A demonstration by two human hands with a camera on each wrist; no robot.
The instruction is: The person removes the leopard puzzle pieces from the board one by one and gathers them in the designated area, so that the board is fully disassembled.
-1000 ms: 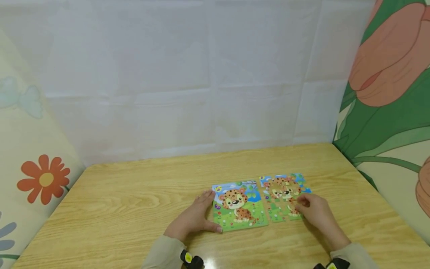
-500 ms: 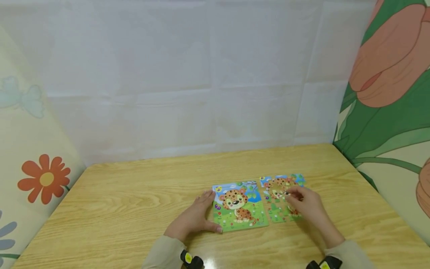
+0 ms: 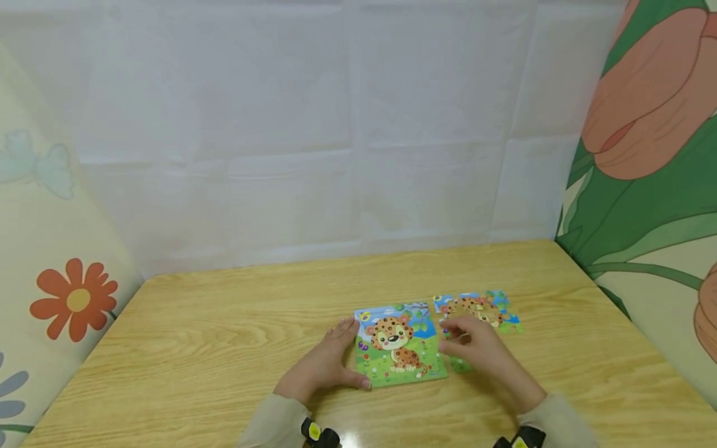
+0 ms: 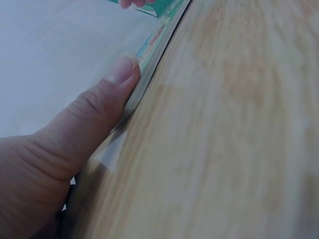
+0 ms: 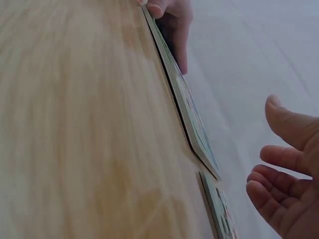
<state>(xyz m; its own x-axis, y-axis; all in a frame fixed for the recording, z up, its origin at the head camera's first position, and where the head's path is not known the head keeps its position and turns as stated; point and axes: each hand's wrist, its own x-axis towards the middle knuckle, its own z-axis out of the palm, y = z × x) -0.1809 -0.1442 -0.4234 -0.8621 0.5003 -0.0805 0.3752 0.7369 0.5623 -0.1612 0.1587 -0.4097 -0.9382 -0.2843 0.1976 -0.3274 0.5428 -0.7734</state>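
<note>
A square leopard-picture board (image 3: 400, 358) lies flat on the table. My left hand (image 3: 322, 361) rests along its left side, thumb at the near left corner and fingers at the upper left edge; in the left wrist view the thumb (image 4: 107, 94) presses the board's edge. Just right of the board lies a matching jigsaw puzzle (image 3: 482, 305) in pieces, with gaps between some. Over its left part hovers my right hand (image 3: 476, 342), hiding the pieces beneath. The right wrist view shows that hand's thumb (image 5: 286, 117) and loosely bent fingers apart, with nothing seen between them.
The wooden table (image 3: 196, 348) extends to the left and in front of the board. A white cloth (image 3: 269, 137) hangs behind it. Flower-patterned panels (image 3: 661, 205) stand at both sides.
My right hand has moved left, from the puzzle's right side across its middle to its left part beside the board. The left hand and the board have stayed in place.
</note>
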